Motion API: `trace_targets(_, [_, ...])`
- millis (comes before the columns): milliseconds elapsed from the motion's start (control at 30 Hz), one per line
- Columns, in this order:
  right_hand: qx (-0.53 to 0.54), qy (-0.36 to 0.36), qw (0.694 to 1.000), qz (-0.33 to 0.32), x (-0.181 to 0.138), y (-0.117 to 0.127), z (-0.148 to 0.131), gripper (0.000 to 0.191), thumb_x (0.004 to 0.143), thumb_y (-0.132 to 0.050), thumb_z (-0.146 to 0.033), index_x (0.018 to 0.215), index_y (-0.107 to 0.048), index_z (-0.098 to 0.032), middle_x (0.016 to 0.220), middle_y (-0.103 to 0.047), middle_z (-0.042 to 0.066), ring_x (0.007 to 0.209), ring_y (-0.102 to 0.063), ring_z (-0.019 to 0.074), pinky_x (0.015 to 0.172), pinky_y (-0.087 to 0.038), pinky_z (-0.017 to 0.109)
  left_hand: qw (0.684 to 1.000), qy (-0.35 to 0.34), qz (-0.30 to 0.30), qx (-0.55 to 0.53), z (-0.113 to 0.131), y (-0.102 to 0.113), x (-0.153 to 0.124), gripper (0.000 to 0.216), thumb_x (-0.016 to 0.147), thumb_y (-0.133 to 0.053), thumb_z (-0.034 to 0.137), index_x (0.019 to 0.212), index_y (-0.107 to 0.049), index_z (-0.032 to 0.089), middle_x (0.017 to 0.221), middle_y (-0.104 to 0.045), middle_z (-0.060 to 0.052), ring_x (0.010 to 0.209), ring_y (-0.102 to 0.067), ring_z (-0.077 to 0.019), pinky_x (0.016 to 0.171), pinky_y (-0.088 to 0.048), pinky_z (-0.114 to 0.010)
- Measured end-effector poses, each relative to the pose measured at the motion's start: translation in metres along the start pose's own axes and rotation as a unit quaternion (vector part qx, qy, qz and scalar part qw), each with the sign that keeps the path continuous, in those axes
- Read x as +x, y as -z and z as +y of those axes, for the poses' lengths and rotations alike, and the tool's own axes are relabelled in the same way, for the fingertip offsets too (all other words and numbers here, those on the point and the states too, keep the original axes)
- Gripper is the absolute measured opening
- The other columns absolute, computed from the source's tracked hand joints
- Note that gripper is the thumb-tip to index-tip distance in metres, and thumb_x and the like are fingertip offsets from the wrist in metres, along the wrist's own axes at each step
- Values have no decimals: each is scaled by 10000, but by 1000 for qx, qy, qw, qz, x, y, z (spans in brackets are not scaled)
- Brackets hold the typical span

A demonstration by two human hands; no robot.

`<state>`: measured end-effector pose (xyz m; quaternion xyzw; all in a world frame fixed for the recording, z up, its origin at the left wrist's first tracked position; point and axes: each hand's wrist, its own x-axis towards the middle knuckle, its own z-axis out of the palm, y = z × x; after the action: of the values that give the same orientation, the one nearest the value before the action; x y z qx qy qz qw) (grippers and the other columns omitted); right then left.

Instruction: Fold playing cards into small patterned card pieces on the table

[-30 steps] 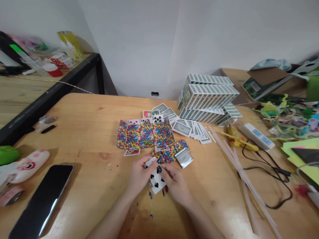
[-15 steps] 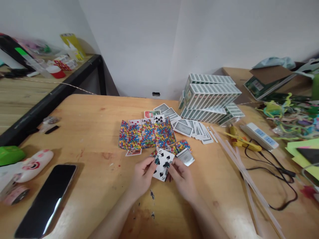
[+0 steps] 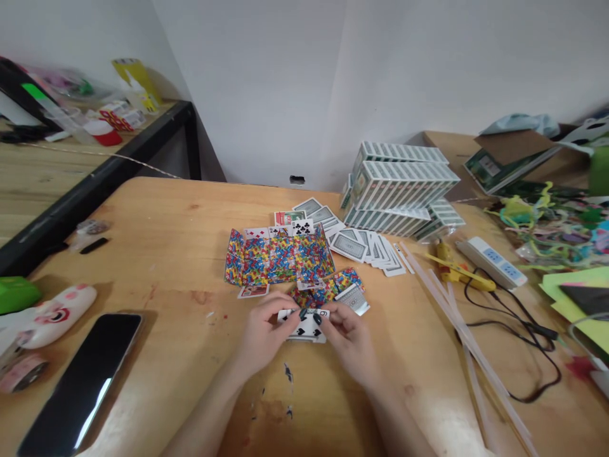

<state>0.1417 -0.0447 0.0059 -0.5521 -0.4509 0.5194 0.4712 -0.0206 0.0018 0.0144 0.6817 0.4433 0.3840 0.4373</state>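
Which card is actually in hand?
The face-up spades card, pinched between left hand and right hand. The others lie untouched: a face-down fan by the boxed decks, face-up ones behind the colourful sheet.

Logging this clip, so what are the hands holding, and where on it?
A spade playing card, face up: left hand pinching its left side, right hand its right side.

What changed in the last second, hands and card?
The card, a spade, turned from slanted to crosswise and moved a little toward the patterned sheet. Left hand and right hand kept their grip on it throughout. Sheet, phone and card boxes stayed put.
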Motion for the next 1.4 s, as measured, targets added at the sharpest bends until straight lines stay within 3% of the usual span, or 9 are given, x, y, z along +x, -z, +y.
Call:
trace_targets(100, [-22, 5, 1000, -16, 0, 0, -2, 250, 806, -533, -381, 948, -585, -182, 732, -624, 27, 646, -566, 145, 568, -451, 229, 999, 17, -46, 13, 0, 1, -1, 115, 777, -545, 194, 771, -654, 157, 779, -624, -47, 719, -585, -142, 633, -467, -229])
trace_targets(200, [-82, 20, 996, -26, 1, 2, -1, 194, 816, -514, -333, 826, -620, -171, 741, -621, 34, 663, -561, 144, 598, -448, 233, 996, 25, -71, 47, 1, -2, -3, 133, 790, -534, 195, 804, -665, 174, 786, -645, -37, 718, -600, -138, 632, -479, -223])
trace_targets(333, [-109, 19, 993, -28, 1, 1, 0, 173, 815, -491, -271, 744, -598, -156, 664, -581, 7, 602, -522, 121, 572, -428, 218, 997, -7, -28, 66, -1, -9, -5, 132, 797, -527, 182, 843, -651, 184, 878, -662, -42, 825, -612, -145, 712, -492, -233])
trace_targets(467, [-105, 11, 994, -21, -2, -4, -1, 140, 789, -469, -200, 695, -565, -161, 601, -539, -18, 560, -496, 109, 536, -404, 202, 997, -17, 3, 74, 0, -12, -5, 133, 807, -506, 170, 823, -637, 184, 848, -665, -39, 810, -619, -142, 732, -496, -247])
trace_targets(667, [-96, 19, 995, -17, -3, -6, -1, 149, 739, -465, -129, 789, -600, -170, 715, -619, 12, 667, -563, 139, 620, -443, 227, 997, -23, 14, 77, 3, -10, -4, 147, 807, -491, 161, 805, -636, 184, 806, -659, -35, 776, -621, -141, 700, -500, -243])
trace_targets(867, [-54, 21, 998, -2, 1, -4, 2, 112, 790, -496, -220, 847, -581, -175, 783, -646, 39, 718, -595, 158, 656, -470, 253, 996, -27, 43, 74, 4, -14, -5, 118, 801, -501, 175, 807, -618, 185, 778, -649, -29, 744, -617, -139, 652, -497, -225])
trace_targets(967, [-63, 37, 997, 19, 3, -3, 7, 119, 811, -488, -262, 827, -570, -177, 711, -629, 26, 653, -587, 153, 593, -471, 242, 996, -23, 27, 78, 3, -15, -5, 100, 793, -514, 183, 807, -613, 186, 785, -647, -26, 731, -616, -131, 640, -494, -211])
trace_targets(1200, [-215, 119, 969, 36, 1, 1, 3, 146, 821, -442, -180, 802, -587, -198, 719, -643, 36, 667, -593, 162, 623, -472, 257, 991, -35, -49, 119, 3, -14, -7, 161, 795, -493, 174, 875, -632, 177, 834, -650, -49, 750, -614, -137, 674, -492, -224])
trace_targets(1400, [-270, 143, 950, 64, -2, -1, 1, 149, 795, -437, -132, 800, -571, -197, 720, -630, 39, 668, -578, 166, 606, -461, 255, 990, 24, -61, 124, 8, -19, -10, 225, 760, -485, 152, 905, -656, 168, 798, -668, -41, 624, -594, -117, 580, -484, -205])
